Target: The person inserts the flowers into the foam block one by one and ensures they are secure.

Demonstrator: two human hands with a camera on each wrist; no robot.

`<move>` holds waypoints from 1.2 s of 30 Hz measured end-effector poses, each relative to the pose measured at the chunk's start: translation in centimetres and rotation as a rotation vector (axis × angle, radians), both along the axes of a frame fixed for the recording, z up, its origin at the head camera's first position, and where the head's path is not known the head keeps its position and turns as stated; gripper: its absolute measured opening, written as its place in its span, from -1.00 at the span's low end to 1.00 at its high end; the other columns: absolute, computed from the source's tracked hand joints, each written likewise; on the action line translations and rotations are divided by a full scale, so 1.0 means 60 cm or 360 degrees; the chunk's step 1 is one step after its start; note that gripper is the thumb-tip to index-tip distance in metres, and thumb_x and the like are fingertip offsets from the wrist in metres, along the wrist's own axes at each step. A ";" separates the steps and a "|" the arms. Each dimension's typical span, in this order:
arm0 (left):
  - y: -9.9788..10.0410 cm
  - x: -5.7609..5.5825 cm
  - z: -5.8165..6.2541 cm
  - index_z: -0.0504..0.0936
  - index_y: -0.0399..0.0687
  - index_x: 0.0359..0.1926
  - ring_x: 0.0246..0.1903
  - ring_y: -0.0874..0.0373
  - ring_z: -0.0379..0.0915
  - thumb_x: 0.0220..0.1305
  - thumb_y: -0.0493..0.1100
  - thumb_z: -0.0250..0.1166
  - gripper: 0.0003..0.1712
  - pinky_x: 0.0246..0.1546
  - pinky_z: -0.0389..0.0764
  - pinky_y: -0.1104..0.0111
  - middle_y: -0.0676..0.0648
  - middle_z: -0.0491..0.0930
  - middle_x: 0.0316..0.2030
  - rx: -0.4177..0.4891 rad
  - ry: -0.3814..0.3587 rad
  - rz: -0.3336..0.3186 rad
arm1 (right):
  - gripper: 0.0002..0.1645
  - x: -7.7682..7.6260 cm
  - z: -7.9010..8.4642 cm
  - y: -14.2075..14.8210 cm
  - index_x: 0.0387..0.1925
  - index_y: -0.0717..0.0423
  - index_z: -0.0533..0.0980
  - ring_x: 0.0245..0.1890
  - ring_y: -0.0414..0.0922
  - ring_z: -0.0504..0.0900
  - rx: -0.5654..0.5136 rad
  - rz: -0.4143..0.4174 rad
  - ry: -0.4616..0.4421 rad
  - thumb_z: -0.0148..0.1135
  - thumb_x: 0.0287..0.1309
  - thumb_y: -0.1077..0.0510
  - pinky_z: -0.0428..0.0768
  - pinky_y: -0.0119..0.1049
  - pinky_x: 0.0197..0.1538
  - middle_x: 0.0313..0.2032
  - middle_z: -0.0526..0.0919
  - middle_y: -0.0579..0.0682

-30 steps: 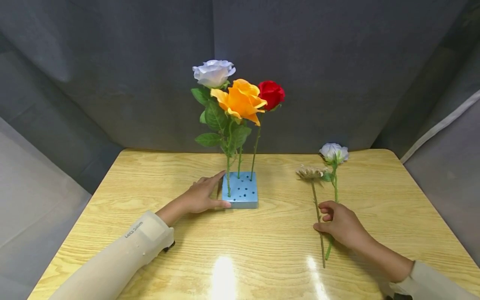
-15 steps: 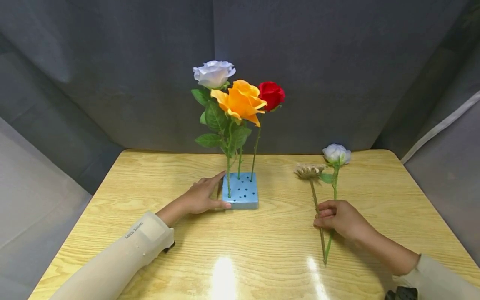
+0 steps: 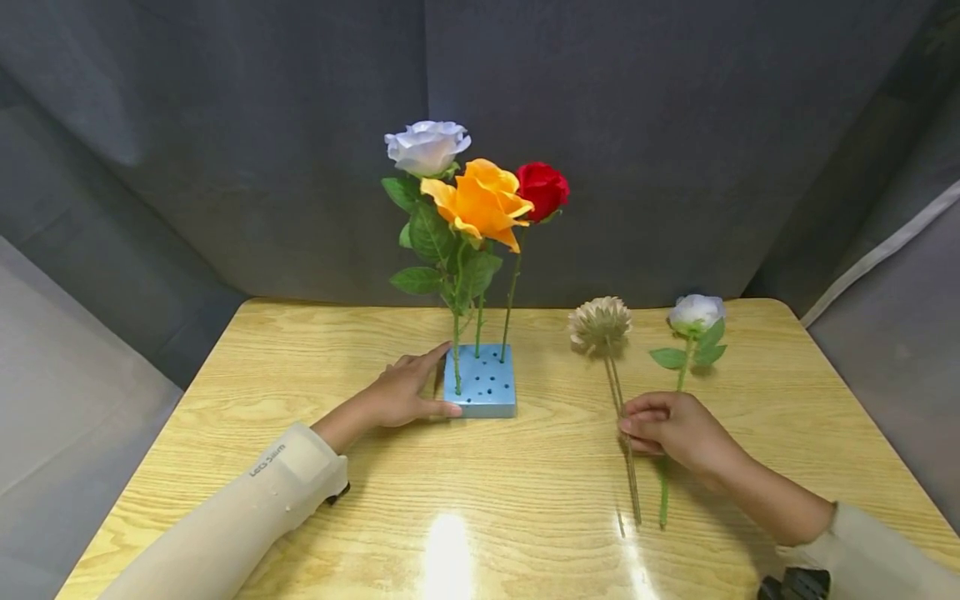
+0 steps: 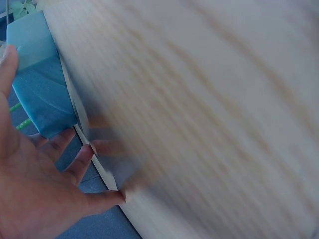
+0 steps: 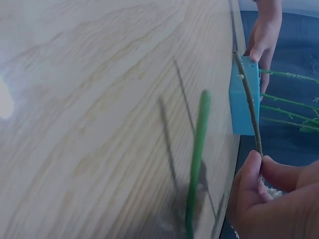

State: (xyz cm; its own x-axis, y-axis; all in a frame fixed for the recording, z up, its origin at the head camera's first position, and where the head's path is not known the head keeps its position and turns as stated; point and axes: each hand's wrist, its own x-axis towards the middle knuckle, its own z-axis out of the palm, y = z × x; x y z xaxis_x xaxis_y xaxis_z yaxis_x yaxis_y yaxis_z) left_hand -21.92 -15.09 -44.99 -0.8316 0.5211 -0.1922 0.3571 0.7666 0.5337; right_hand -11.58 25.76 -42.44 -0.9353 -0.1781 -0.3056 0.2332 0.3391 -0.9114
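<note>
My left hand (image 3: 405, 392) holds the light blue block (image 3: 480, 408) at its left side, thumb at the near corner and forefinger toward the far one. Small holes dot the block's top. A white rose (image 3: 427, 148), an orange rose (image 3: 483, 200) and a red rose (image 3: 543, 192) stand in it. Between thumb and fingertips, my right hand (image 3: 682, 429) pinches the thin brown stem (image 5: 249, 99) of a beige flower (image 3: 600, 325). Another white rose (image 3: 696, 315) lies at the right, its green stem (image 5: 197, 159) passing beneath that hand; whether they touch, I cannot tell.
Wood-grain table (image 3: 360, 333) under everything, with glare spots near its front. Dark grey fabric (image 3: 637, 125) hangs behind the far edge and along both sides. The upright roses rise well above the block.
The right hand has closed on the beige flower's stem and shifted it slightly left, turning its head. The lying white rose has moved right, its leaves now spread. The left hand stays put.
</note>
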 end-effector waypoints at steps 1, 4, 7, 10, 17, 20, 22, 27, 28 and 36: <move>0.000 0.000 0.000 -0.25 0.29 0.68 0.58 -0.25 -0.15 0.16 0.55 0.30 0.32 0.41 -0.18 -0.45 -0.08 0.04 0.62 0.0000 0.0002 -0.0001 | -0.51 -0.001 0.001 -0.003 0.22 0.58 0.40 -0.20 -0.10 0.75 -0.0011 -0.0008 0.0004 0.23 0.44 0.28 0.74 -0.23 -0.13 -0.12 0.73 0.17; 0.000 0.000 0.000 -0.24 0.29 0.68 0.58 -0.26 -0.13 0.16 0.54 0.31 0.32 0.42 -0.18 -0.44 -0.08 0.04 0.61 -0.0002 0.0008 -0.0003 | -0.54 -0.002 0.005 -0.014 0.21 0.56 0.41 -0.20 -0.10 0.75 -0.0048 -0.0042 0.0007 0.22 0.44 0.29 0.75 -0.23 -0.13 -0.12 0.72 0.17; 0.001 0.001 0.001 -0.24 0.28 0.68 0.57 -0.26 -0.12 0.17 0.54 0.31 0.32 0.42 -0.18 -0.44 -0.09 0.05 0.61 -0.0004 0.0012 -0.0007 | -0.54 -0.001 0.010 -0.026 0.22 0.56 0.40 -0.16 -0.09 0.76 -0.0092 -0.0083 0.0002 0.21 0.44 0.32 0.75 -0.24 -0.08 -0.09 0.71 0.20; 0.001 0.002 0.002 -0.24 0.28 0.68 0.57 -0.26 -0.12 0.17 0.53 0.31 0.32 0.42 -0.18 -0.44 -0.09 0.05 0.61 -0.0005 0.0011 -0.0004 | -0.55 -0.002 0.014 -0.036 0.21 0.56 0.40 -0.17 -0.10 0.77 -0.0130 -0.0109 0.0012 0.21 0.43 0.33 0.75 -0.26 -0.08 -0.10 0.70 0.20; 0.001 0.002 0.002 -0.24 0.29 0.68 0.58 -0.26 -0.13 0.16 0.54 0.31 0.32 0.42 -0.19 -0.43 -0.08 0.04 0.61 -0.0015 0.0009 0.0001 | -0.61 -0.006 0.019 -0.055 0.13 0.55 0.45 -0.15 -0.08 0.77 -0.0214 -0.0092 0.0111 0.23 0.42 0.33 0.74 -0.27 -0.05 -0.14 0.71 0.16; 0.001 0.001 0.003 -0.24 0.27 0.68 0.58 -0.27 -0.13 0.16 0.54 0.31 0.32 0.42 -0.19 -0.44 -0.09 0.04 0.61 -0.0013 0.0011 -0.0003 | -0.65 -0.005 0.022 -0.062 0.10 0.52 0.47 -0.14 -0.06 0.76 -0.0226 -0.0090 0.0153 0.24 0.41 0.34 0.74 -0.24 -0.03 -0.14 0.70 0.18; 0.001 0.001 0.003 -0.24 0.27 0.68 0.57 -0.27 -0.13 0.16 0.54 0.31 0.32 0.42 -0.18 -0.44 -0.09 0.04 0.61 -0.0011 0.0014 -0.0004 | -0.67 -0.005 0.024 -0.068 0.08 0.52 0.48 -0.14 -0.06 0.76 -0.0221 -0.0087 0.0190 0.24 0.40 0.35 0.74 -0.21 -0.02 -0.15 0.69 0.19; 0.001 0.000 0.002 -0.23 0.26 0.69 0.57 -0.27 -0.12 0.15 0.55 0.31 0.33 0.42 -0.17 -0.44 -0.10 0.06 0.61 -0.0008 0.0021 -0.0003 | -0.72 -0.007 0.031 -0.084 0.03 0.50 0.50 -0.16 -0.05 0.76 -0.0208 -0.0078 0.0282 0.25 0.38 0.37 0.73 -0.16 0.00 -0.18 0.67 0.22; 0.001 0.000 0.002 -0.22 0.26 0.69 0.57 -0.28 -0.12 0.15 0.55 0.31 0.32 0.42 -0.17 -0.44 -0.10 0.06 0.61 -0.0007 0.0022 -0.0002 | -0.72 -0.008 0.032 -0.088 0.02 0.50 0.50 -0.17 -0.06 0.76 -0.0213 -0.0076 0.0301 0.25 0.38 0.37 0.73 -0.17 0.00 -0.18 0.67 0.22; 0.001 0.002 0.003 -0.22 0.27 0.69 0.57 -0.27 -0.12 0.16 0.53 0.32 0.32 0.42 -0.18 -0.43 -0.09 0.06 0.61 -0.0004 0.0016 0.0002 | -0.81 -0.014 0.037 -0.117 -0.09 0.47 0.56 -0.20 -0.06 0.76 -0.0169 -0.0065 0.0465 0.29 0.35 0.37 0.74 -0.24 -0.05 -0.20 0.66 0.24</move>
